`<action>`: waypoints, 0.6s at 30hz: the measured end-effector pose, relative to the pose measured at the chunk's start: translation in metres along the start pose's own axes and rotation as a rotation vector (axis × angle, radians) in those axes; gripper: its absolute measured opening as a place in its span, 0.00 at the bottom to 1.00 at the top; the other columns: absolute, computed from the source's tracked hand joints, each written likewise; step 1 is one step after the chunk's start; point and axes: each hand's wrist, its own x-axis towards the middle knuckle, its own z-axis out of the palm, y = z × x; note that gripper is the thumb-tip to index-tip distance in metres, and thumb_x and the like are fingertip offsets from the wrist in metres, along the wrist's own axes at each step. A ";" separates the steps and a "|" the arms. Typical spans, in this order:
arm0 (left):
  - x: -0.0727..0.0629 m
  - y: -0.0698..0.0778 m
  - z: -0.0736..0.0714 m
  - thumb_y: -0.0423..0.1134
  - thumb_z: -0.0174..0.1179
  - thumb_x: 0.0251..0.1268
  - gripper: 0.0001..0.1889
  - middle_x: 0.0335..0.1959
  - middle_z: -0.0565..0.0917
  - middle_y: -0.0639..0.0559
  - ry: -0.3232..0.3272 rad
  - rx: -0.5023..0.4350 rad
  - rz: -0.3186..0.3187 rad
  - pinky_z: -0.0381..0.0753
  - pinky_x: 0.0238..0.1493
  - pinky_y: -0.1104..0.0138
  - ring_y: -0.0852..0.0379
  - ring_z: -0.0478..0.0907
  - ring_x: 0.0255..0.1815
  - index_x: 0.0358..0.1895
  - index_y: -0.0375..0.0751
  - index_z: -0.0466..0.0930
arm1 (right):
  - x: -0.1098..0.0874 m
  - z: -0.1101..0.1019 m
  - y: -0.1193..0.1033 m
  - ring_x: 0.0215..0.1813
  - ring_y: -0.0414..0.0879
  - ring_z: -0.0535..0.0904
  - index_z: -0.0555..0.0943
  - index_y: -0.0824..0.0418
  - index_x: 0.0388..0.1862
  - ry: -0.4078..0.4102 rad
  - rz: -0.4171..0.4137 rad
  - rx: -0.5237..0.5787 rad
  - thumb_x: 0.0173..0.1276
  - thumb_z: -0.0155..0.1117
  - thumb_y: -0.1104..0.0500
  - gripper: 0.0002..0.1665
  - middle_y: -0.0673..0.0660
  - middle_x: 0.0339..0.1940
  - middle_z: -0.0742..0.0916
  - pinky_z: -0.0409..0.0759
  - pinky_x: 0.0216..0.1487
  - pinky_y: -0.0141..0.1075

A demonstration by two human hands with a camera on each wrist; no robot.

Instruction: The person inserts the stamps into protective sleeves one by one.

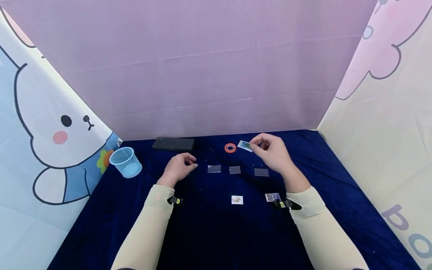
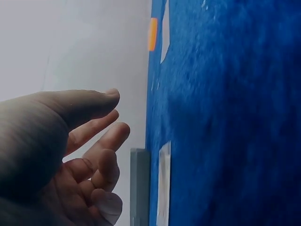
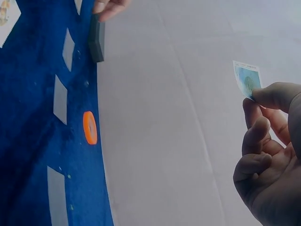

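My right hand [image 1: 272, 152] pinches a small postage stamp [image 3: 247, 79] between thumb and fingertips, raised above the table. The stamp has a white border and a blue-green picture. My left hand [image 1: 179, 167] hovers over the cloth at the left, its fingers loosely bent around nothing. Three small clear plastic rectangles lie in a row between the hands: a left one [image 1: 214, 169], a middle one [image 1: 234, 170] and a right one [image 1: 261, 172]. Another pale rectangle [image 2: 163, 188] lies beside the left hand. Nearer me are a white stamp [image 1: 237, 200] and a darker printed stamp [image 1: 272, 197].
An orange tape roll [image 1: 230, 148] lies behind the clear rectangles. A flat black case [image 1: 173, 144] rests at the back left, by the wall. At far left stands a light-blue mesh basket [image 1: 126, 162]. Dark blue cloth [image 1: 202, 232] covers the table; fabric walls surround three sides.
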 end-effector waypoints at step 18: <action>0.014 0.020 0.031 0.51 0.74 0.66 0.19 0.52 0.85 0.53 -0.093 0.092 -0.037 0.78 0.57 0.49 0.49 0.82 0.54 0.57 0.53 0.85 | -0.005 -0.041 -0.019 0.24 0.46 0.71 0.86 0.71 0.41 0.100 -0.020 -0.012 0.72 0.69 0.68 0.05 0.64 0.25 0.83 0.67 0.24 0.32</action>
